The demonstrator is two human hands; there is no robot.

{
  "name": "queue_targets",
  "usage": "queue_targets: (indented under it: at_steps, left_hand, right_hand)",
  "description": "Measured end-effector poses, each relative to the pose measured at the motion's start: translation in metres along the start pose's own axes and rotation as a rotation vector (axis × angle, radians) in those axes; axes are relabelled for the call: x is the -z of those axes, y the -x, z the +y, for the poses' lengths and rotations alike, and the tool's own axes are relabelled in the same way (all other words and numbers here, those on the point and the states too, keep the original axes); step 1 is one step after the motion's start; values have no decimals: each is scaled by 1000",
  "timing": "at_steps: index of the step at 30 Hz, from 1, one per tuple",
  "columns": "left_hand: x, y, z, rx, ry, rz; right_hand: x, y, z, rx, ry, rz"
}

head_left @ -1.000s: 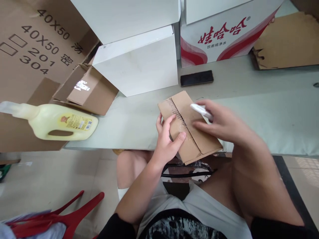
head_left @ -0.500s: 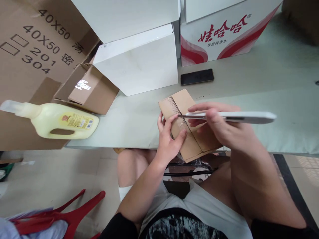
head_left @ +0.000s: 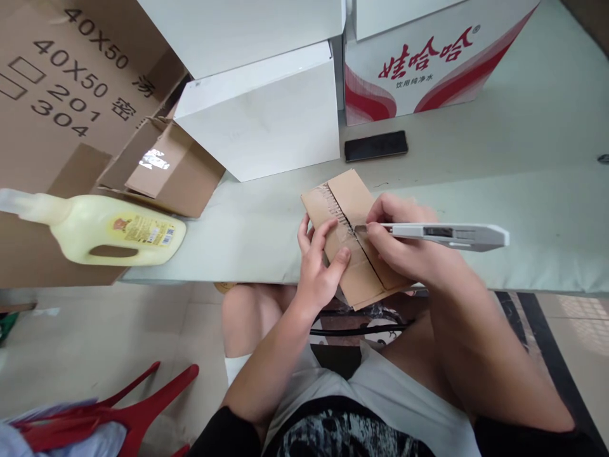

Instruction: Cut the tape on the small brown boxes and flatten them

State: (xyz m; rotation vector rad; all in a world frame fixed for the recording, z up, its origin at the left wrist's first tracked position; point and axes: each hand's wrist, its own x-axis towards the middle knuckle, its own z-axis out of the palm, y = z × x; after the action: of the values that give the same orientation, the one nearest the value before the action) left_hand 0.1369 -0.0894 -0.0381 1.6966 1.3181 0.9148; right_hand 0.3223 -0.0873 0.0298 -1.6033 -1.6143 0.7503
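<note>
A small brown cardboard box (head_left: 354,197) lies at the table's front edge, part of it jutting over. Clear tape runs along its top seam, with a jagged row of cuts at the far end. My left hand (head_left: 320,270) grips the box's left side, thumb and index finger on top. In my right hand (head_left: 404,244) is a utility knife (head_left: 459,236) with a white handle, held nearly level. Its blade tip meets the seam around the middle of the box. My right fingers are closed round the front of the handle.
A black phone (head_left: 377,146) lies beyond the box. White cartons (head_left: 266,117) and a red-printed carton (head_left: 404,82) stand at the back. Leftward are a yellow bottle (head_left: 107,231), an open cardboard box (head_left: 178,171) and a large carton (head_left: 42,152). A red chair (head_left: 147,406) is on the floor.
The utility knife has moved along the seam towards me, its blade now at the box's middle. My right hand has shifted with it. My left hand keeps its hold.
</note>
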Motion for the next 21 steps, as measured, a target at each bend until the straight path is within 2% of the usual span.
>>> queue_targets:
  at_steps: [4, 21]
  left_hand:
    - [0, 0, -4, -12, 19, -8]
    - [2, 0, 0, -7, 28, -23]
  right_hand:
    - [-1, 0, 3, 33, -9, -7]
    - [-9, 0, 6, 13, 101, -36]
